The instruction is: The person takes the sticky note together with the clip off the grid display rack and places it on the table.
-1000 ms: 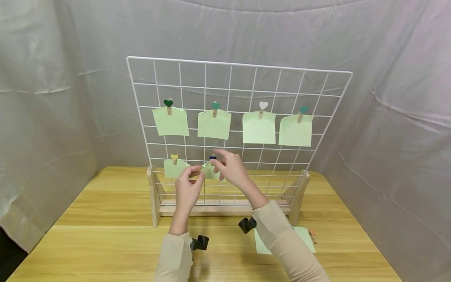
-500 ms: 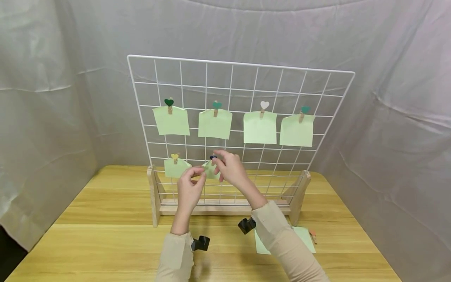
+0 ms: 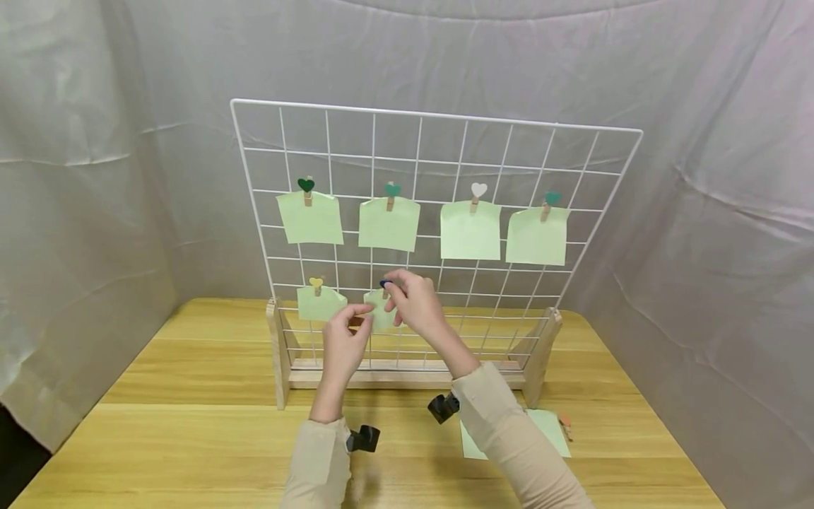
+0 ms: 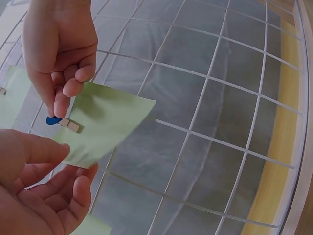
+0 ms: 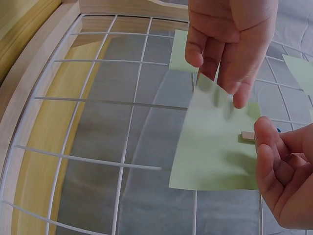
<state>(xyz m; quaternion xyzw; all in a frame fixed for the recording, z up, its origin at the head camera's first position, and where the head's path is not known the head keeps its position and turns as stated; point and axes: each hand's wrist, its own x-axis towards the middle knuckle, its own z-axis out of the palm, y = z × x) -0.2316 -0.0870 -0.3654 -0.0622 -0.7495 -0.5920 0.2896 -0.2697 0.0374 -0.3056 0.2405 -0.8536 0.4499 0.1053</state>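
My right hand (image 3: 418, 305) pinches a small wooden clothespin (image 4: 72, 126) with a dark blue heart, between thumb and index finger. The clothespin sits at the top edge of a pale green paper note (image 4: 115, 115), which hangs against the white wire grid (image 3: 439, 120). At the note's left edge is my left hand (image 3: 343, 343), its thumb and fingers bent and slightly apart, with fingertips right at the paper. In the right wrist view the note (image 5: 210, 152) hangs nearly flat, and the right fingers cover most of the blue heart.
Several green notes hang in an upper row, such as one under a white heart clothespin (image 3: 478, 192). A yellow heart clothespin (image 3: 316, 283) holds another note at left. Wooden feet (image 3: 280, 353) support the grid. Loose green paper (image 3: 548, 428) and an orange clothespin (image 3: 565, 424) lie at front right.
The note's left corner, pulled toward my left fingers before, now lies flatter with the fingers parted from it. My right hand stays at the blue heart clothespin.
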